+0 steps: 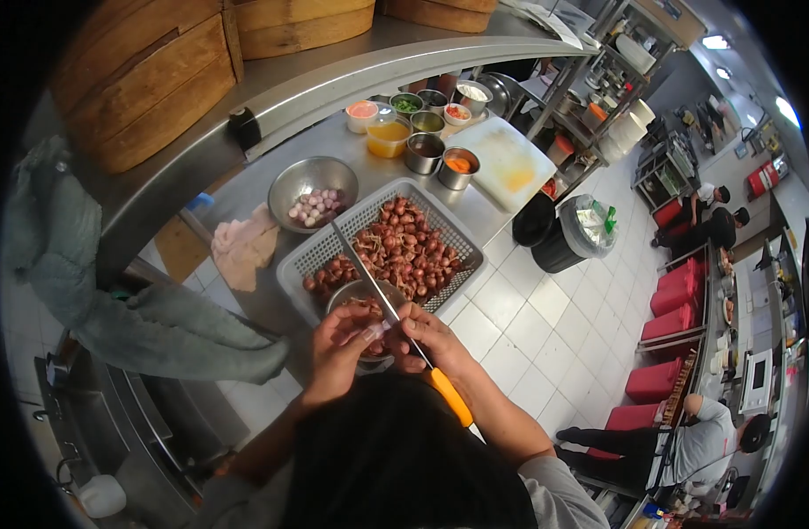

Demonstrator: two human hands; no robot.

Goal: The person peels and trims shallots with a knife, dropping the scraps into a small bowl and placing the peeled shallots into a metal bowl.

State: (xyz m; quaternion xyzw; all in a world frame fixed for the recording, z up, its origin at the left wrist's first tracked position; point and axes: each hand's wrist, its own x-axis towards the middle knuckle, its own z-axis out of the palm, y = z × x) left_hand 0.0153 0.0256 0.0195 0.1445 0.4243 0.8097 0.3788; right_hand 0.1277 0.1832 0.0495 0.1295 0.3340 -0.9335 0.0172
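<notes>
A long knife [365, 271] with an orange handle [449, 397] lies across my right hand [429, 337], whose fingers are closed on it near the handle. My left hand [341, 346] pinches a small pale, peeled shallot [375, 328] beside the blade. Beneath both hands is a metal bowl [338, 300] with reddish skins in it, partly hidden by the hands. It sits at the near end of a grey perforated basket [473, 256] full of red shallots [404, 242]. Peeled shallots [316, 208] lie in a steel bowl [285, 176] behind the basket on the left.
Several ingredient containers [424, 152] and a stained white cutting board [501, 163] stand beyond the basket. A pinkish cloth [244, 249] lies left of it. A grey-green cloth [175, 326] hangs at left. A lined bin [563, 251] stands at right. People [695, 441] work farther off.
</notes>
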